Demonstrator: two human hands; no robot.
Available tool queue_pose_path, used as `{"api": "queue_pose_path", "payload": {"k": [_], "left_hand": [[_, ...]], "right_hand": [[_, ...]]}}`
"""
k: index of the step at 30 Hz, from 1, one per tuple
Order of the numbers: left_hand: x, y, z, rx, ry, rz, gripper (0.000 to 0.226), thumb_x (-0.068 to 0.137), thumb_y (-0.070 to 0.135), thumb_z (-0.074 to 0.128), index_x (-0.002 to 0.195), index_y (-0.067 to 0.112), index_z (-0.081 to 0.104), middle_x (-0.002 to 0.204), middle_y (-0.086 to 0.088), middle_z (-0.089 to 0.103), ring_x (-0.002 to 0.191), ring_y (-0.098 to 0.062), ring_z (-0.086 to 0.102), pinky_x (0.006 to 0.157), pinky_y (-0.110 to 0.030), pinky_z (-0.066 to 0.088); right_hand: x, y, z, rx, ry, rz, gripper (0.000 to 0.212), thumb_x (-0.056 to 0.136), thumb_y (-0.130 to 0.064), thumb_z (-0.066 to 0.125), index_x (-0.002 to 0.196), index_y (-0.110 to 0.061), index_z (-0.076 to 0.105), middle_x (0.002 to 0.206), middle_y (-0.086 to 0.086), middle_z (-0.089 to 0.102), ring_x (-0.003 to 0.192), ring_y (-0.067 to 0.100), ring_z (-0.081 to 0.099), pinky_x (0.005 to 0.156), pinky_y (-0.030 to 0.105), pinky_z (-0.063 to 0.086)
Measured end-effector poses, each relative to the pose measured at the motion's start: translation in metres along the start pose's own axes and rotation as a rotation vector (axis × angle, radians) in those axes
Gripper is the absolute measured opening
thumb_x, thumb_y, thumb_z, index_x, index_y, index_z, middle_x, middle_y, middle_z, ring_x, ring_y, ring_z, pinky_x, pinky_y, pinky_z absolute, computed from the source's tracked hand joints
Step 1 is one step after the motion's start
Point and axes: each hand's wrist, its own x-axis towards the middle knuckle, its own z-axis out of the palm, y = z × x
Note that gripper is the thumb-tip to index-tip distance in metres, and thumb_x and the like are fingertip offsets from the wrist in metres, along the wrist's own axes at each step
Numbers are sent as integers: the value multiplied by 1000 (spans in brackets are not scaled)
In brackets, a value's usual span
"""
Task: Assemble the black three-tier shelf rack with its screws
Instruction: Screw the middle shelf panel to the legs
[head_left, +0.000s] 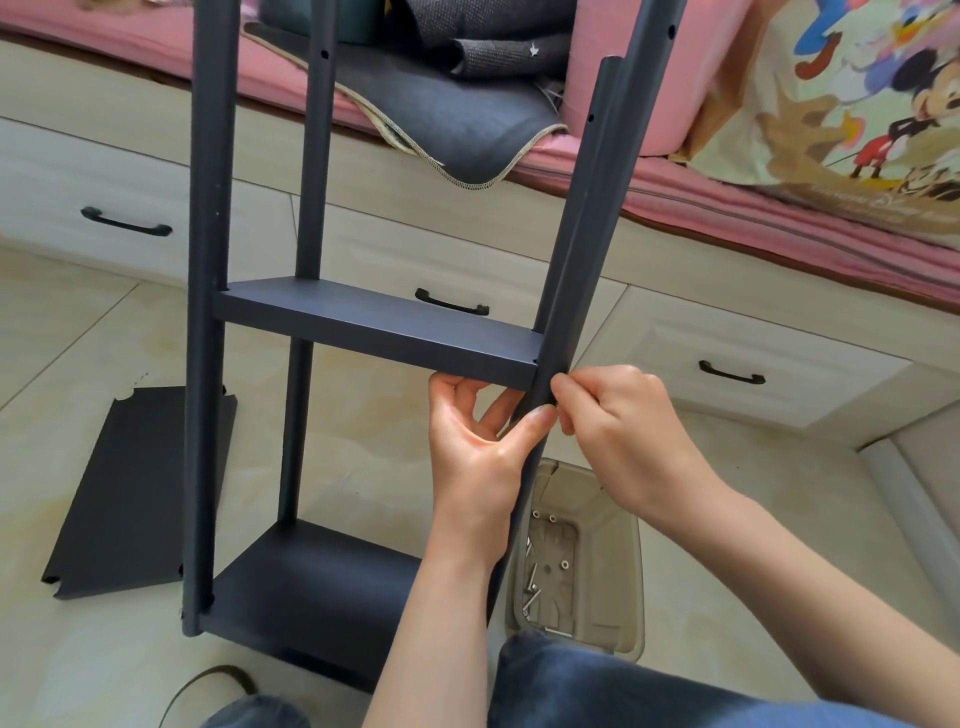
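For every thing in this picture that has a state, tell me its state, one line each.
Middle shelf: mounted between the posts.
Bottom shelf: mounted.
Third shelf panel: loose, flat on the floor.
Front right post: upright, slightly tilted.
Left hand: holds this post.
Right hand: pinches at it.
Tray: holds screws.
Drawers: closed.

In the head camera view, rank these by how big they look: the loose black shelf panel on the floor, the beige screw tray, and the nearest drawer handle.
1. loose shelf panel
2. screw tray
3. drawer handle
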Motion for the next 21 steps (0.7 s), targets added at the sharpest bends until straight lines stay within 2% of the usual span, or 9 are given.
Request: {"api": "queue_pose_path", "payload": {"k": [2,6,7,9,12,17,21], "left_hand": [[0,-2,-1,12,3,3,58,79,-15,74,125,8,49,128,-9,64,113,-28,70,86,-29,58],[-2,-2,-5,44,10,12,61,78,-12,77,127,12,50,123,-3,68,112,-27,71,85,-27,58],[-4,-1,-6,46,11,6,62,77,-9,78,129,13,51,124,-2,67,114,-27,70,85,-28,58],[-5,0,-6,45,9,-11,64,77,-4,80,130,16,51,128,-3,66,116,-28,69,87,-31,59],[-7,2,-5,50,20,-33,65,77,-3,81,131,15,51,130,-6,65,119,-28,67,90,-35,59],[-9,4,-4,85,36,-43,62,77,-7,80,129,13,52,126,-6,66,115,-27,69,89,-35,60],[-10,6,-2,95,42,-47,59,79,-10,78,127,10,52,126,-9,66,113,-27,70,91,-37,60]], "right_hand": [[4,-1,0,178,-23,114,45,98,-19,48,55,-4,45,44,-6,33,50,14,30,54,35,28],[5,1,2,365,-71,213,53,101,-24,46,50,-13,51,47,-8,40,51,10,36,58,29,31],[3,1,2,317,-57,191,53,102,-27,46,51,-13,53,45,-9,42,50,8,39,59,30,32],[-1,2,1,70,8,70,48,100,-37,46,59,-14,55,46,-10,46,55,10,45,61,34,35],[-2,1,-4,-319,119,-102,32,98,-40,49,76,-17,53,63,-11,47,73,21,48,72,39,36],[-6,-3,0,-532,140,-177,33,104,-32,37,75,-20,44,68,-4,54,73,23,41,76,41,35],[-7,-1,-1,-532,152,-211,34,98,-33,39,68,-19,44,62,-1,58,68,24,42,74,41,36]]}}
